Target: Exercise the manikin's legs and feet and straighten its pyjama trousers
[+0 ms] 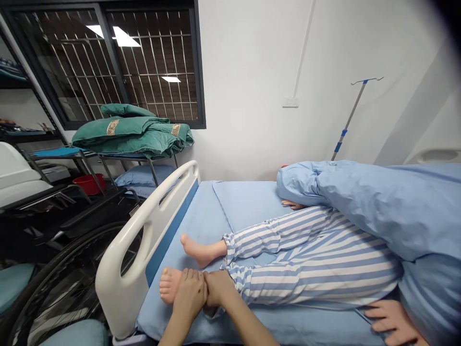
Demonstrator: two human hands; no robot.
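Observation:
A figure with smooth, doll-like feet lies on the bed in blue-and-white striped trousers (309, 278). My left hand (190, 289) is closed over the top of the nearer foot (169, 284), just behind its toes. Right beside it, my right hand (218, 287) wraps round the ankle of the same leg, by the trouser cuff; the ankle itself is hidden under it. The other foot (201, 251) rests untouched on the sheet, a little farther off. A light blue quilt (363, 206) covers the upper body, with one of the figure's hands (394, 321) sticking out at the near side.
A white footboard (144, 230) stands at the left end of the bed (241, 197). Beyond it are a wheelchair (82, 250), a red basin (90, 183) and folded green quilts (133, 132) under the window. An IV pole (349, 120) stands at the wall.

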